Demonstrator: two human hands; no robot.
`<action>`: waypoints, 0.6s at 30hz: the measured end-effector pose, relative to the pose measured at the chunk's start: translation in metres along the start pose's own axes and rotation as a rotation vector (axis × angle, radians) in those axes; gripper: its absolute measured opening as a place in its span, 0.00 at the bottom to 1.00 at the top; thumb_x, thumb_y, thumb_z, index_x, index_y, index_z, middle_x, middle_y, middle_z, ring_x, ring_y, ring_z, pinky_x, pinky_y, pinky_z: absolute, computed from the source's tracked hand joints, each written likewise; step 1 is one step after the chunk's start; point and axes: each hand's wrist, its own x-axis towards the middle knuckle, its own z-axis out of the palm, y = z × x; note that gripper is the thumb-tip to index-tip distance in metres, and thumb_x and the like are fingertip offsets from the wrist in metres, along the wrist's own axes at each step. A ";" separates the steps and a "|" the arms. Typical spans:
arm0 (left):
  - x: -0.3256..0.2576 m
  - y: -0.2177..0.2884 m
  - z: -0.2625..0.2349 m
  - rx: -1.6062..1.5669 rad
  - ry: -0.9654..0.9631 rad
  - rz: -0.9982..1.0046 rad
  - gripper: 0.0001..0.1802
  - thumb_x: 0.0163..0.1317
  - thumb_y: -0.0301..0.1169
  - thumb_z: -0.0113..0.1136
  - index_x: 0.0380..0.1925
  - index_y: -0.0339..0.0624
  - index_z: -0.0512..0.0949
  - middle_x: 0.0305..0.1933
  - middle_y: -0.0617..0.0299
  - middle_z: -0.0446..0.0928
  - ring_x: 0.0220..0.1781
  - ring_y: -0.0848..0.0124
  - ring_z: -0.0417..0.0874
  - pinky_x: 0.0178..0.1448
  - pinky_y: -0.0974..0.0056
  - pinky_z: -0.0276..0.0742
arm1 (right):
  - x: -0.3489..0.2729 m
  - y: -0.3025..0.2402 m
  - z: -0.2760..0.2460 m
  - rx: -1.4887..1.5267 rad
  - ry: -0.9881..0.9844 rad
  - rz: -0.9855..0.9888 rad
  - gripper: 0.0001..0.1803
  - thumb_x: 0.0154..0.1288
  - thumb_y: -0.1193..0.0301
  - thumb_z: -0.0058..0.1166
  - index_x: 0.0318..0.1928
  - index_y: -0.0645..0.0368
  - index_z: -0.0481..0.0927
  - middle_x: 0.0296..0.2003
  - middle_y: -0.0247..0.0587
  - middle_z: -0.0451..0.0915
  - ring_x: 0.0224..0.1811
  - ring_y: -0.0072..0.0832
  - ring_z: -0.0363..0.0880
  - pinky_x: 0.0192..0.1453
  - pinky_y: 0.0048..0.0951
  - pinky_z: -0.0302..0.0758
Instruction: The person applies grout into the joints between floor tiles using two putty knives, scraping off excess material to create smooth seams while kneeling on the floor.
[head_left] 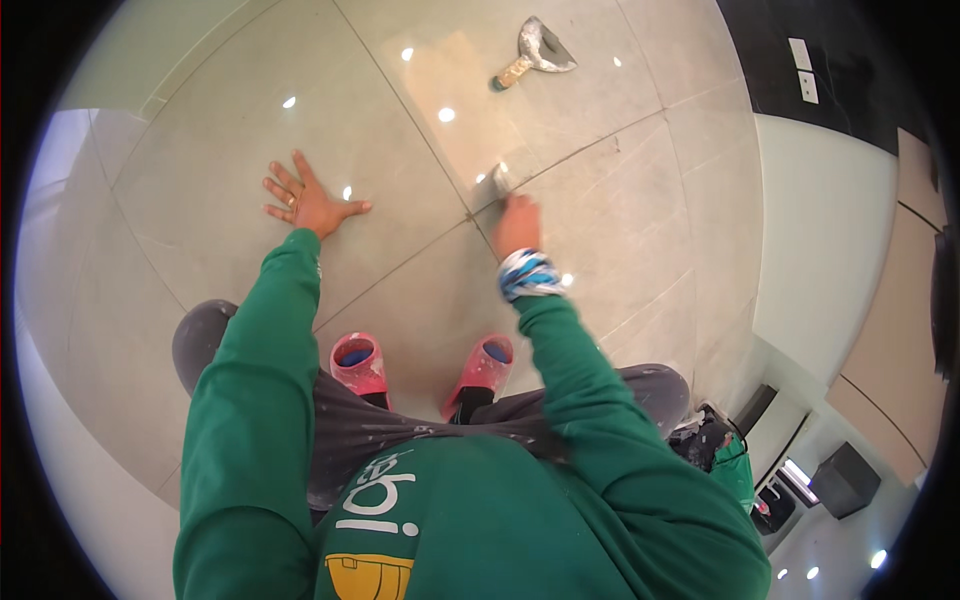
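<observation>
Flat on the glossy beige floor tiles (400, 150), my left hand (312, 208) has its fingers spread and a ring on one of them. My right hand (518, 225), slightly blurred, is closed around a small scraper (501, 180); its pale, flat end reaches the floor beside a tile joint. Its handle is hidden in my fist. A blue and white band (530, 274) wraps my right wrist. Farther off lies a broad fan-shaped putty knife (540, 50) with a worn wooden handle and white smears, touched by neither hand.
My feet, in pink clogs (360, 365), rest on the tiles between my bent knees. A black wall panel with white sockets (803, 70) stands at the far right, above a pale wall (820, 220). Dark items and a green bag (735, 470) sit behind my right knee.
</observation>
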 end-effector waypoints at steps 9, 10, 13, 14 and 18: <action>-0.001 0.002 0.002 -0.015 -0.028 -0.002 0.92 0.29 0.64 0.85 0.81 0.50 0.25 0.82 0.32 0.17 0.83 0.34 0.12 0.76 0.22 0.16 | -0.076 -0.081 -0.032 0.407 -0.175 -0.133 0.21 0.60 0.81 0.50 0.55 0.65 0.79 0.51 0.55 0.79 0.54 0.53 0.75 0.62 0.44 0.73; -0.001 0.005 0.000 -0.021 -0.025 -0.006 0.92 0.29 0.64 0.85 0.81 0.50 0.25 0.82 0.32 0.17 0.83 0.34 0.12 0.76 0.22 0.16 | -0.071 -0.069 -0.033 0.403 -0.174 -0.139 0.21 0.60 0.81 0.50 0.55 0.65 0.79 0.51 0.55 0.79 0.54 0.53 0.75 0.62 0.44 0.73; -0.002 0.010 -0.002 -0.018 -0.016 0.019 0.92 0.30 0.64 0.86 0.81 0.51 0.25 0.83 0.32 0.16 0.83 0.34 0.13 0.76 0.22 0.16 | -0.038 -0.024 -0.038 0.439 0.063 0.010 0.22 0.59 0.82 0.49 0.55 0.62 0.81 0.48 0.56 0.80 0.54 0.53 0.76 0.62 0.46 0.73; -0.004 0.009 -0.002 -0.021 -0.017 0.022 0.91 0.31 0.63 0.85 0.81 0.50 0.25 0.83 0.32 0.16 0.82 0.34 0.12 0.75 0.22 0.16 | -0.026 -0.017 -0.048 0.415 0.080 0.076 0.22 0.60 0.82 0.48 0.54 0.62 0.81 0.48 0.57 0.80 0.53 0.53 0.76 0.62 0.46 0.73; -0.001 0.018 -0.001 -0.051 -0.002 0.053 0.91 0.31 0.63 0.85 0.81 0.50 0.26 0.82 0.32 0.16 0.82 0.33 0.12 0.75 0.21 0.16 | -0.010 -0.010 -0.039 0.373 0.101 0.090 0.24 0.56 0.83 0.50 0.55 0.64 0.81 0.50 0.58 0.81 0.54 0.56 0.76 0.61 0.47 0.75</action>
